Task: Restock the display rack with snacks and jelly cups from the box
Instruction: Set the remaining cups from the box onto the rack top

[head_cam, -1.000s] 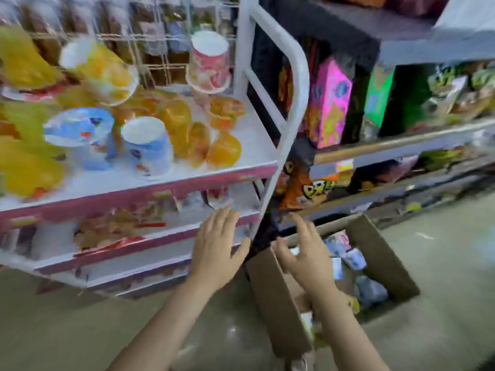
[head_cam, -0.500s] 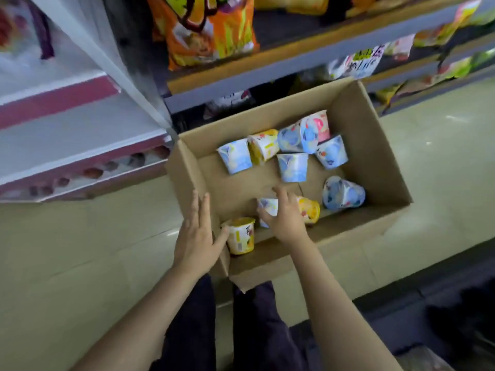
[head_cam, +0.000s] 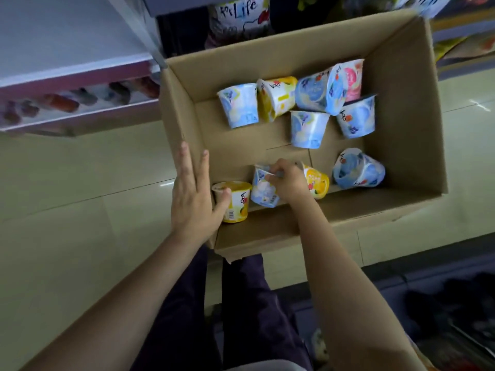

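Observation:
An open cardboard box [head_cam: 401,62] sits on the floor and holds several jelly cups, blue, yellow and one pink. My right hand [head_cam: 288,180] reaches into the box's near side and grips a blue jelly cup [head_cam: 261,191] by its rim. Right beside that hand lies a yellow cup [head_cam: 317,180]. My left hand [head_cam: 194,199] lies flat with straight fingers against the box's left wall, its thumb touching an upright yellow jelly cup [head_cam: 237,203]. The white and pink display rack [head_cam: 72,81] stands at the upper left.
A grey store shelf [head_cam: 455,33] with snack packets runs behind the box. Pale floor tiles [head_cam: 80,196] spread to the left and right of it. My dark trouser legs [head_cam: 241,303] are just below the box's near edge.
The view swung down from the rack to the box. My right hand closed on the blue cup. My left hand stayed at the box's left wall, thumb now on the yellow cup.

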The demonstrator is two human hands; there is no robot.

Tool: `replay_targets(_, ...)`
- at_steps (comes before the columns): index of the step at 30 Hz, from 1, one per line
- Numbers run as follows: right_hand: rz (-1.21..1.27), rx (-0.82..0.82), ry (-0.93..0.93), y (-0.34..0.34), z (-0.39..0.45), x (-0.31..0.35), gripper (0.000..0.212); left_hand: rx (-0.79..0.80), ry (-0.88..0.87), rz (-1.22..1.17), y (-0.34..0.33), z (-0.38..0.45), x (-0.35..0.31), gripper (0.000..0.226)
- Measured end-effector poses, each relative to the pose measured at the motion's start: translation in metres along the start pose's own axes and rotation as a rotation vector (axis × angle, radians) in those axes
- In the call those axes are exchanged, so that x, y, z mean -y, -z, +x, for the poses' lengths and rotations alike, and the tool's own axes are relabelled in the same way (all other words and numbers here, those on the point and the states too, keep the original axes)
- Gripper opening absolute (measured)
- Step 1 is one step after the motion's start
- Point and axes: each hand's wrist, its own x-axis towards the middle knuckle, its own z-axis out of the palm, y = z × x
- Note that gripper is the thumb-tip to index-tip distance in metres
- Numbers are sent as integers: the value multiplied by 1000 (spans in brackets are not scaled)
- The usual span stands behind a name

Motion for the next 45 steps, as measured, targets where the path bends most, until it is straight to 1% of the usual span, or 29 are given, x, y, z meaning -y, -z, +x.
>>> replay_targets(3,64,-7,-26,0,-2,2,13,10,3,-5,1,1,1,80)
replay_targets(6,82,-22,22,7,-6,4,11,22,7,-10,1,1,1,79)
replay_targets(8,159,-46,28,14,-10,6,9,31,38,-26,4,1,-1,81)
replay_targets(10,252,-72,57,23,-18,12,16,18,34,-12,11,3,-5,83)
replay_targets(12,363,-73,133,36,-28,21,21,17,-32,-12,20,6,-13,84)
replay_targets(13,444,-56,170,44,-33,27,21,55,-33,-70,27,10,-22,86)
replay_targets(14,529,-23,200,52,-39,33,20,135,25,-179,31,15,-30,88)
replay_targets(17,648,72,275,73,-59,51,15,440,337,-676,38,37,-65,99)
replay_targets(18,666,93,289,76,-63,53,10,481,414,-824,35,45,-71,97)
replay_targets(20,701,117,290,82,-64,51,7,503,523,-1006,24,59,-78,87)
replay_targets(21,699,130,274,80,-63,51,10,520,569,-1051,20,62,-75,81)
replay_targets(23,620,102,234,86,-54,37,23,560,676,-1102,5,66,-76,57)
replay_targets(24,553,83,191,91,-45,25,33,552,729,-1103,-6,64,-73,44)
replay_targets(25,477,65,129,95,-36,12,46,530,771,-1110,-14,62,-73,38)
replay_targets(26,387,68,54,99,-25,-4,60,508,808,-1116,-24,59,-71,40)
replay_targets(28,154,163,-76,106,-7,-28,83,454,870,-1140,-38,53,-70,50)
replay_targets(30,-74,301,-116,106,8,-40,99,402,903,-1170,-46,48,-71,63)
replay_targets(31,-149,360,-126,105,14,-42,102,394,917,-1178,-48,46,-71,72)
replay_targets(32,-201,407,-134,102,20,-42,103,392,919,-1184,-50,46,-71,79)
replay_targets(33,-248,435,-133,99,25,-42,104,397,917,-1185,-51,46,-71,79)
replay_targets(36,-334,478,-117,89,37,-44,110,425,943,-1232,-50,51,-65,56)
replay_targets(38,-321,477,-126,84,41,-45,112,424,961,-1245,-45,55,-60,49)
replay_targets(40,-263,444,-133,79,43,-45,105,406,981,-1265,-41,58,-55,58)
replay_targets(41,-223,431,-142,77,43,-44,98,396,995,-1276,-40,58,-53,63)
replay_targets(44,-82,413,-182,67,47,-43,71,361,1010,-1301,-38,59,-48,67)
replay_targets(45,-57,402,-193,63,48,-43,70,357,1014,-1304,-39,59,-48,69)
